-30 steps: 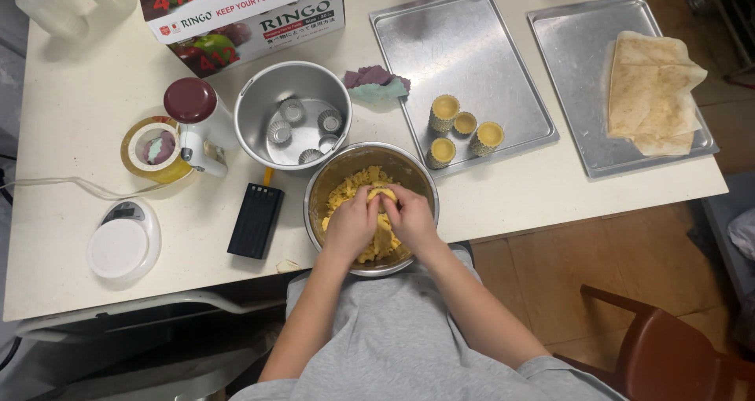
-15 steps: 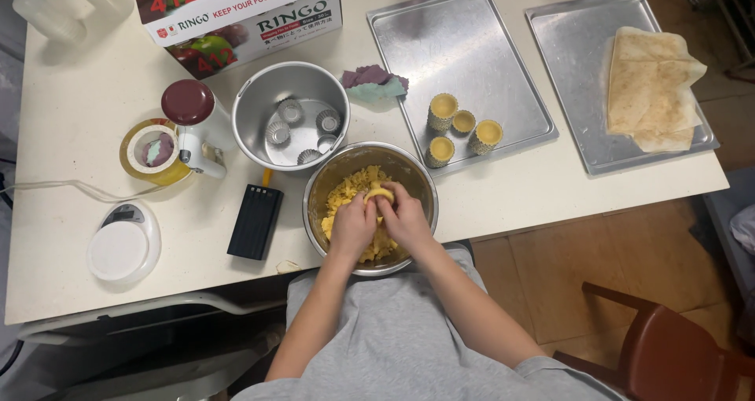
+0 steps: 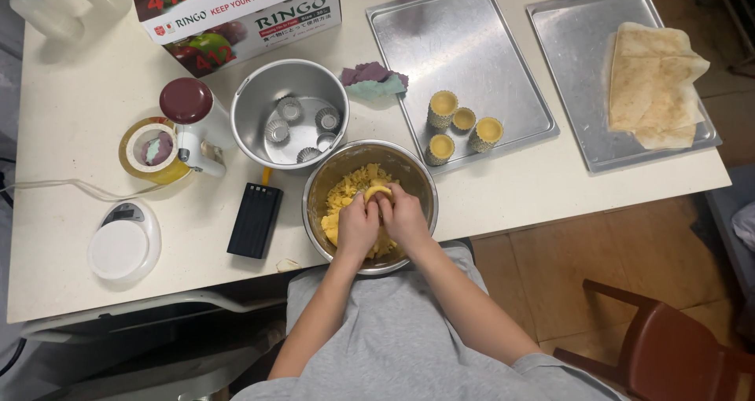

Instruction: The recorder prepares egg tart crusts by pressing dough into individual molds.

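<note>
Pinching one yellow dough lump (image 3: 377, 190) — both hands (image 3: 383, 220), fingers clenched on it — inside the steel bowl's rim (image 3: 314, 182).

Both hands are drawing closer over the bowl (image 3: 318, 193), the left hand (image 3: 358, 228) and right hand (image 3: 405, 216) now pressing a dough piece (image 3: 377, 191) between fingertips.

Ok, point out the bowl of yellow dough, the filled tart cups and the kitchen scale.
dough bowl (image 3: 409, 165), head view, bare steel rim at upper right
filled tart cups (image 3: 443, 102), head view, top of the rearmost cup
kitchen scale (image 3: 118, 250), head view, round white platform
</note>
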